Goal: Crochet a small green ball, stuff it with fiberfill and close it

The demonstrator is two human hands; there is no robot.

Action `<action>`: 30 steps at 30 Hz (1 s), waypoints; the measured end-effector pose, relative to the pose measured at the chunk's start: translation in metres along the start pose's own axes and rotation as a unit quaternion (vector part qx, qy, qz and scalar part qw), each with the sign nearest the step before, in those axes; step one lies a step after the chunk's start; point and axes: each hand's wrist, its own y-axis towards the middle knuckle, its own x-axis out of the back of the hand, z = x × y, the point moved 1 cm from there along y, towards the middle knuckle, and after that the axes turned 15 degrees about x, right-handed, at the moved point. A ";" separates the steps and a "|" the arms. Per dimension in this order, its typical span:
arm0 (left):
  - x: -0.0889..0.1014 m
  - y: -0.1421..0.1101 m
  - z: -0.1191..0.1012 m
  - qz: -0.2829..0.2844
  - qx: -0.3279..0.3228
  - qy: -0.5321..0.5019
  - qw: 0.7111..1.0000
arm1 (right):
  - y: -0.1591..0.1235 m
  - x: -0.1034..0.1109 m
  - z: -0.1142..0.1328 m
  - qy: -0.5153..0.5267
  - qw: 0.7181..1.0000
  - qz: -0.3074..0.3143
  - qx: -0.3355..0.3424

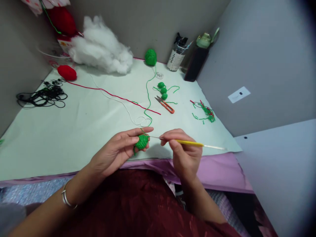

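My left hand (118, 152) pinches a small green crocheted piece (141, 142) between thumb and fingers, just above the near table edge. My right hand (184, 154) grips a yellow-handled crochet hook (190, 143), whose metal tip reaches left into the green piece. A green yarn strand (148, 98) runs from the piece across the table to a green yarn ball (150, 57) at the back.
On the pale green mat (74, 131) lie orange snips (165, 104), three small green crocheted balls (163, 90), yarn scraps (206, 113), a red yarn strand (111, 93), a red crocheted piece (67, 72), white stuffing (102, 47), black cords (43, 95), a jar (175, 58) and a dark bottle (196, 64).
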 end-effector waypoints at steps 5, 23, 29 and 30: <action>-0.002 0.000 0.003 0.016 0.007 0.041 0.999 | 0.003 0.001 -0.006 0.168 0.981 -0.006 -0.101; -0.005 0.000 0.001 -0.098 -0.071 0.227 0.966 | 0.000 -0.002 -0.009 0.175 0.975 0.013 -0.136; -0.006 -0.003 -0.003 -0.107 -0.071 0.250 0.960 | 0.007 0.003 -0.007 0.149 0.979 0.057 -0.125; -0.006 -0.003 -0.003 -0.105 -0.068 0.253 0.959 | 0.007 0.004 -0.007 0.145 0.980 0.062 -0.121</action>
